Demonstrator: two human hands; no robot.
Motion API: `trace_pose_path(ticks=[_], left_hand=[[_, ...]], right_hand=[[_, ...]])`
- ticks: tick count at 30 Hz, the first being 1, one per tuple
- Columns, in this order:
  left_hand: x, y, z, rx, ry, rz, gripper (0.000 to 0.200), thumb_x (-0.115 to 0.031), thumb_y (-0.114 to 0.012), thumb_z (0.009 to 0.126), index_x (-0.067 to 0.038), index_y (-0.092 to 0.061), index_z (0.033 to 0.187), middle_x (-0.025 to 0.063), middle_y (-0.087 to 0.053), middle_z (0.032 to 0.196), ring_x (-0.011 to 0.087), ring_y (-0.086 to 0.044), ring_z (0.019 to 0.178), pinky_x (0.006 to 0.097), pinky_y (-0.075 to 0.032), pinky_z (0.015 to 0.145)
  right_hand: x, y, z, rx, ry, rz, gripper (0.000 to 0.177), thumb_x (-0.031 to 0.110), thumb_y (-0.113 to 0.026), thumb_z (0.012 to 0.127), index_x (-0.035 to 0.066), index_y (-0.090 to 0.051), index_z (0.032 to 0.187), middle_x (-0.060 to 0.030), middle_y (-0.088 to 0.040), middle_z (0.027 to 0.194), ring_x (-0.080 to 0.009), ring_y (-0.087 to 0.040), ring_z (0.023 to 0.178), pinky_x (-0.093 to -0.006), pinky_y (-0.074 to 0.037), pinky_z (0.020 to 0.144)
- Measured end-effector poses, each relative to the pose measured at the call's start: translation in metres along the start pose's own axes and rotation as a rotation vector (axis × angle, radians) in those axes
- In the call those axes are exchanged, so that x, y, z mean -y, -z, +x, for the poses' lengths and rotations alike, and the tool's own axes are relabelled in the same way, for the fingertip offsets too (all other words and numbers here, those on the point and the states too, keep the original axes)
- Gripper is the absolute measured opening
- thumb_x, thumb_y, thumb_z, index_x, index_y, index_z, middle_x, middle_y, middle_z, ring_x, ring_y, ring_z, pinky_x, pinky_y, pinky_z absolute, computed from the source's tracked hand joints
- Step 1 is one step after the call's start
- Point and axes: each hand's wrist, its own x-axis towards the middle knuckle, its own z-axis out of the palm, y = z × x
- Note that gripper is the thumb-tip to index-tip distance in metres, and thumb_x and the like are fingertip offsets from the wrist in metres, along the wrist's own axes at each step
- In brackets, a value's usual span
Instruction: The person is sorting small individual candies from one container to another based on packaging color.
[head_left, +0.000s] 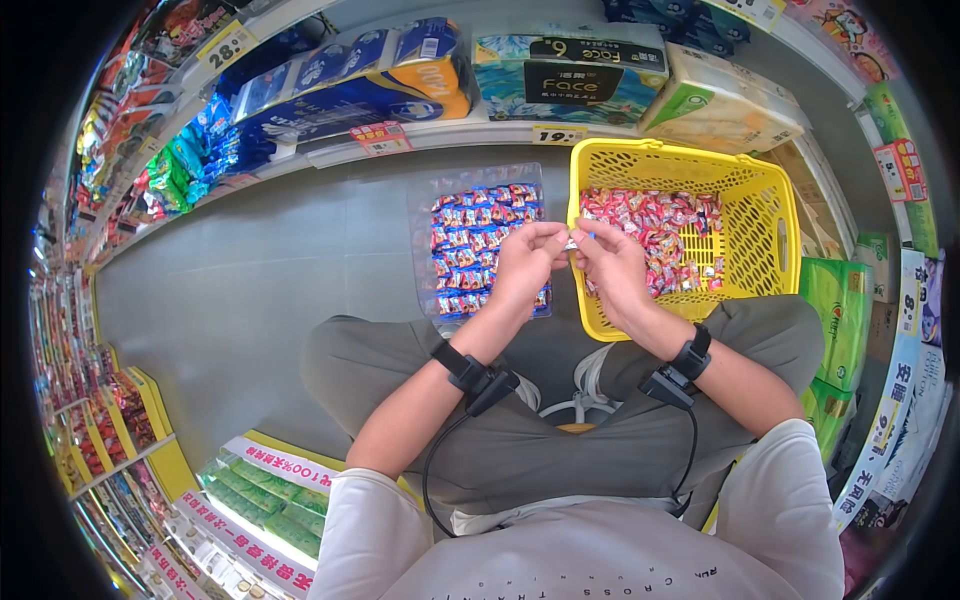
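My left hand (527, 262) and my right hand (614, 268) meet fingertip to fingertip, both closed in a pinch. Between them is a small wrapped candy (572, 243), mostly hidden by the fingers. Below and left of the hands, a clear plastic tray (424, 215) holds rows of blue-and-red wrapped candies (465, 237). My right hand is over the left side of a yellow plastic basket (752, 172), with loose red-and-pink wrapped candies (655, 215) scattered on its bottom. The basket's slotted floor shows among them.
Behind the tray and basket runs a shelf with tissue packs (570, 75) and a blue-and-orange pack (355, 75). Green packs (836, 325) stand close on the right. A low display of green packs (265, 490) is at lower left. Grey floor (250, 290) lies left of my knee.
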Motion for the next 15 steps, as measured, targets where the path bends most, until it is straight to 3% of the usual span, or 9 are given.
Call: trace_pose_path(ticks=[2,6,15], left_hand=[[0.003,0.001,0.0,-0.005,0.054,-0.046,0.022,-0.013,-0.065,0.093,0.0,-0.062,0.11,0.0079,-0.066,0.096,0.0149,-0.064,0.083,0.0294,-0.055,0.078],[0.005,0.002,-0.001,-0.001,0.224,-0.239,0.019,-0.014,-0.066,0.093,0.0,-0.063,0.106,0.0091,-0.067,0.097,0.0161,-0.065,0.084,0.0309,-0.057,0.08],[0.013,-0.003,-0.003,0.011,0.217,-0.22,0.016,-0.011,-0.059,0.096,0.002,-0.063,0.106,0.0101,-0.067,0.094,0.0173,-0.067,0.084,0.0307,-0.058,0.082]], right_hand=[[0.0,-0.003,0.0,-0.138,0.17,0.05,0.03,0.005,-0.066,0.091,-0.003,-0.06,0.119,-0.0085,-0.065,0.1,-0.0115,-0.06,0.078,-0.0232,-0.052,0.069],[-0.002,0.0,0.003,-0.184,0.137,0.133,0.027,0.003,-0.067,0.089,-0.004,-0.062,0.115,-0.0082,-0.066,0.098,-0.0111,-0.06,0.078,-0.0231,-0.051,0.069],[-0.003,0.001,0.004,-0.209,0.178,0.143,0.024,0.004,-0.068,0.089,-0.003,-0.064,0.112,-0.0075,-0.066,0.097,-0.0112,-0.06,0.078,-0.0231,-0.051,0.07]])
